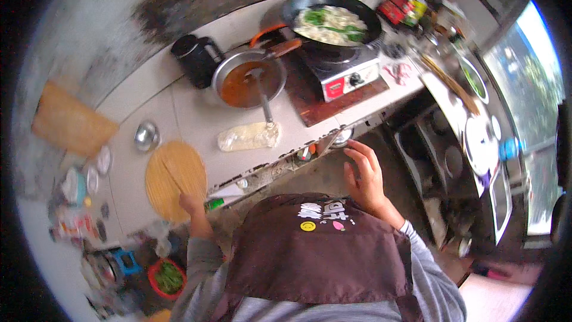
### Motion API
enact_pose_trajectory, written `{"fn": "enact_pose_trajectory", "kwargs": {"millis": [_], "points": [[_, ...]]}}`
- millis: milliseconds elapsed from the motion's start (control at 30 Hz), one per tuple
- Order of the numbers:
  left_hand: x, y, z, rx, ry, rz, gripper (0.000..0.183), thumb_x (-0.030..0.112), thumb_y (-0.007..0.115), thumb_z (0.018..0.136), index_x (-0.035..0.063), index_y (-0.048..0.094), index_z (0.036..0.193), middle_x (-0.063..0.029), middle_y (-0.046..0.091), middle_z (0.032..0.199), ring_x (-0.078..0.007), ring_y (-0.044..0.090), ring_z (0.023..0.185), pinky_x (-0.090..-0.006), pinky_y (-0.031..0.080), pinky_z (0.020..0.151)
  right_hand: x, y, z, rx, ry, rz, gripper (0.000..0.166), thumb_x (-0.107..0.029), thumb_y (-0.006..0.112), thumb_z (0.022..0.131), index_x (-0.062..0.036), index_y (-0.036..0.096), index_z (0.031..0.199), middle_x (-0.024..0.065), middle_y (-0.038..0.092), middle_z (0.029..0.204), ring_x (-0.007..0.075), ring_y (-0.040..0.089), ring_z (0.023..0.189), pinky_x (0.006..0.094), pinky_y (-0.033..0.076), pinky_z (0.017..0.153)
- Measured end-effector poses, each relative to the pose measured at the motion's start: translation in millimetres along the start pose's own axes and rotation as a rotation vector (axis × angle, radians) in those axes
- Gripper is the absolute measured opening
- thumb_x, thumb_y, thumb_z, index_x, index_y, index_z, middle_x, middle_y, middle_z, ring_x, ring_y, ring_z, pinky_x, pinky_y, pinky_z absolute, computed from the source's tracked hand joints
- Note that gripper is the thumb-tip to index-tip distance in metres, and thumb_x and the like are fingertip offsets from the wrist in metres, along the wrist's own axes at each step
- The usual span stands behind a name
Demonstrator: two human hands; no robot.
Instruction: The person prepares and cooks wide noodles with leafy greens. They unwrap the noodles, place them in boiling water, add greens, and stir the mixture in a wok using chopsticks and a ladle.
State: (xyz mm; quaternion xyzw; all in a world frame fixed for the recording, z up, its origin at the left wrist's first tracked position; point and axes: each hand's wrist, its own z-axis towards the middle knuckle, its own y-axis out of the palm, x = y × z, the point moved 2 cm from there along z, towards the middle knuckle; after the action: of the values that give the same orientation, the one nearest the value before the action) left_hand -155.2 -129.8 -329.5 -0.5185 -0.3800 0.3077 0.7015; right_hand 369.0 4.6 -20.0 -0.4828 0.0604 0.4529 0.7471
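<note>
My left hand [191,204] is closed around the near end of the bar handle on a round wooden pot lid [183,165], at the left part of the counter. In front of my apron, near the counter's front edge, my right hand [367,179] is raised with its fingers apart and nothing in them. Beyond the edge stands a metal pan [216,76] of reddish-brown liquid with a ladle [266,103] in it. A clear plastic bag [243,137] with pale contents lies before the pan. White pieces and green leaves fill part of a black wok [375,22] on a stove [353,78].
A black jug [194,60] stands left of the pan. Farther left are a metal bowl [146,135] and a rectangular wooden board [71,118] against the wall. Low down at left sits a red basin [154,284] of greens. Bowls and a white plate [480,143] line the right counter.
</note>
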Motion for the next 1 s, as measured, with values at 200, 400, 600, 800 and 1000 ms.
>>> {"fn": "enact_pose_trajectory", "kwargs": {"millis": [200,400,600,800,1000], "points": [[110.3,-64.3,16.7,0.291,0.092,-0.661,0.022,0.017,0.041,0.094,-0.0030,0.046,0.099,-0.0142,0.056,0.082,-0.0307,0.055,0.070,-0.0402,0.045,0.067,-23.2,8.4,16.9,0.085,0.001,-0.040,0.034,0.002,0.060,0.071,-0.0021,0.053,0.104,0.0163,0.054,0.113,0.0329,0.054,0.102,0.0406,0.045,0.086],[284.3,-228.6,-56.6,-0.652,0.427,-1.880,0.021,0.027,0.039,0.097,0.0079,0.045,0.090,-0.0033,0.044,0.081,-0.0149,0.044,0.072,-0.0324,0.040,0.068,-41.1,34.5,42.2,-0.005,-0.252,-0.166,0.044,-0.005,0.062,0.070,-0.0045,0.053,0.113,0.0148,0.054,0.112,0.0302,0.055,0.101,0.0399,0.045,0.086],[389.8,-305.2,-117.3,-1.616,0.439,-1.801,0.032,0.036,0.039,0.096,0.0067,0.050,0.087,-0.0025,0.047,0.085,-0.0130,0.045,0.078,-0.0280,0.037,0.076,-38.8,17.0,69.4,0.105,-0.547,-0.107,0.052,-0.022,0.069,0.071,-0.0121,0.054,0.120,0.0112,0.054,0.106,0.0250,0.055,0.091,0.0351,0.047,0.078],[472.9,-272.1,-144.4,-2.136,0.206,-1.985,0.033,0.037,0.034,0.098,0.0106,0.045,0.082,-0.0018,0.044,0.083,-0.0135,0.044,0.084,-0.0290,0.038,0.081,25.6,-3.3,91.2,0.202,-0.641,-0.014,0.056,-0.037,0.073,0.068,-0.0129,0.057,0.116,0.0059,0.051,0.098,0.0212,0.051,0.082,0.0335,0.044,0.071],[550.4,-254.3,-170.6,-1.988,0.212,-1.824,0.029,0.032,0.044,0.095,0.0052,0.053,0.088,-0.0074,0.054,0.103,-0.0161,0.050,0.101,-0.0297,0.039,0.090,115.6,-24.4,125.5,0.206,-0.563,-0.029,0.056,-0.048,0.070,0.068,-0.0065,0.061,0.104,0.0110,0.053,0.093,0.0238,0.051,0.075,0.0346,0.040,0.065]]}}
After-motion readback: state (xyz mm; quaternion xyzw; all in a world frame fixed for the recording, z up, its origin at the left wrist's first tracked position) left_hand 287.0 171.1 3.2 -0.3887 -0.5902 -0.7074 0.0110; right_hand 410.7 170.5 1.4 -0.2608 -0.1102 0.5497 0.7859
